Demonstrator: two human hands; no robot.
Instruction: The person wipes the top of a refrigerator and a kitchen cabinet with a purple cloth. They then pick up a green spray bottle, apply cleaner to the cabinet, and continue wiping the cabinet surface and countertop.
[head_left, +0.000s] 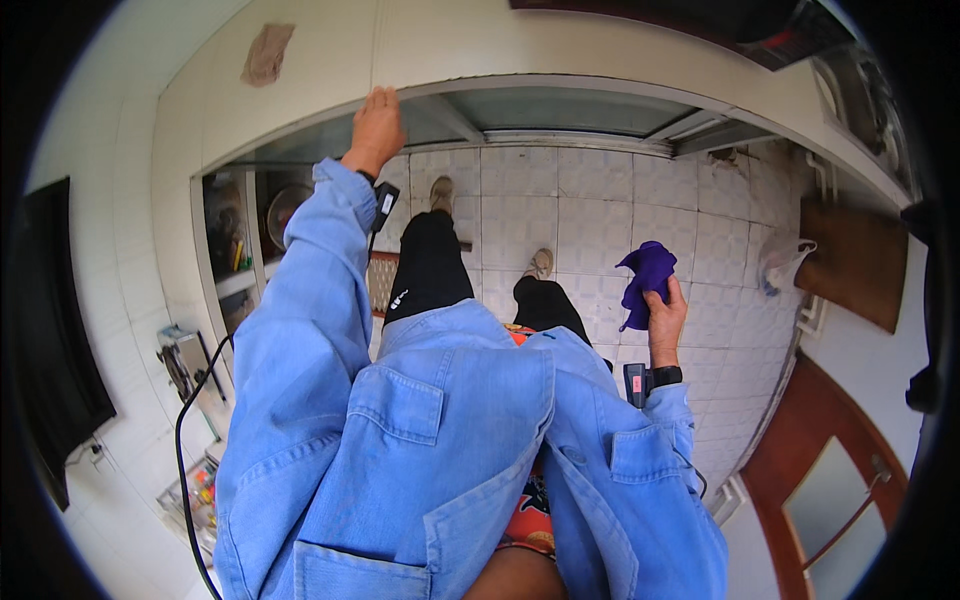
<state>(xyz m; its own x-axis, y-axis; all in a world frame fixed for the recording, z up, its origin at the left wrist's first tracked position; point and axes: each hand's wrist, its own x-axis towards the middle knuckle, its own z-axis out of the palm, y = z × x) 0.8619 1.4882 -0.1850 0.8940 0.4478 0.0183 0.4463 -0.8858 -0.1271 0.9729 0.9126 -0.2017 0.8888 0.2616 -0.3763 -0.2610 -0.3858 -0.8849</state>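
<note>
My left hand (377, 129) lies over the front edge of a pale counter (322, 82), its fingers close together near the rim; nothing shows in it, and whether it grips the edge is unclear. In my right hand (664, 311) is a crumpled purple cloth (648, 281), pinched by thumb and fingers and hanging over the tiled floor. A brown patch or cloth (268, 55) is on the pale surface, beyond my left hand and to its left.
Below the counter are glass-paned doors (555, 111) and open shelves (234, 283). A plastic bag (780, 262) hangs or stands by a brown board (855, 262) at right. A red-brown door (817, 420) is at lower right, a wall rack (196, 484) at lower left.
</note>
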